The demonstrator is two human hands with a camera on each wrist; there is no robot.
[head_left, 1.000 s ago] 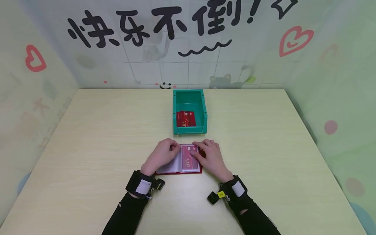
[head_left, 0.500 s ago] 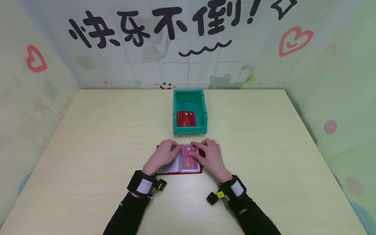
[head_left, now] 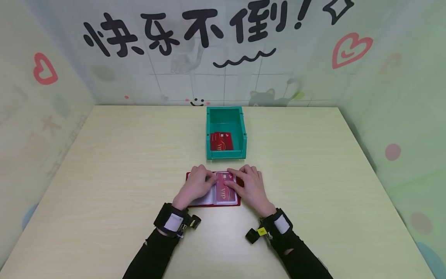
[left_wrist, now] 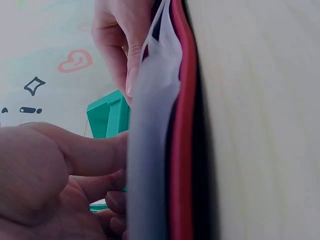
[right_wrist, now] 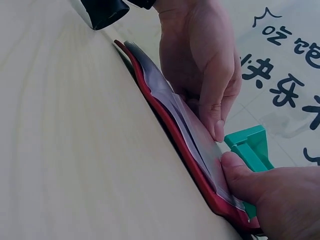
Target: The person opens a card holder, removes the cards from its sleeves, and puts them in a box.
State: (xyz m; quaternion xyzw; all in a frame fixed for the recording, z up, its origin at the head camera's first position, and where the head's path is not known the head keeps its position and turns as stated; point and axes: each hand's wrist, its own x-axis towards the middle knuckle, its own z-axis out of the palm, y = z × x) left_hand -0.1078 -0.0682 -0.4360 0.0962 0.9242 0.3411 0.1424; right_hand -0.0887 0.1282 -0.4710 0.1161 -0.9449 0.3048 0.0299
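A red card holder (head_left: pixel 238 204) lies open on the table, with clear sleeves (left_wrist: pixel 150 165). In its right-hand sleeve shows a red VIP card (head_left: pixel 223 193). At the holder's upper middle is my left hand (head_left: pixel 196 183), fingers curled and thumb tip against the sleeve by the card's upper left edge. Whether it pinches the sleeve, I cannot tell. Over the holder's right side, my right hand (head_left: pixel 251 187) grips it, thumb on the sleeve over the card and index fingertip at the top edge. The right wrist view shows both thumbs close together along the sleeve.
A teal bin (head_left: pixel 226 155) stands just behind the card holder, with several red cards (head_left: pixel 222 141) at its near end. The light wood table (head_left: pixel 122 162) spreads around it. Printed fabric walls (head_left: pixel 223 85) border the table at the back and both sides.
My left hand has slid slightly to the right along the card holder, its thumb now at the card's upper left edge. The right hand has stayed nearly in place.
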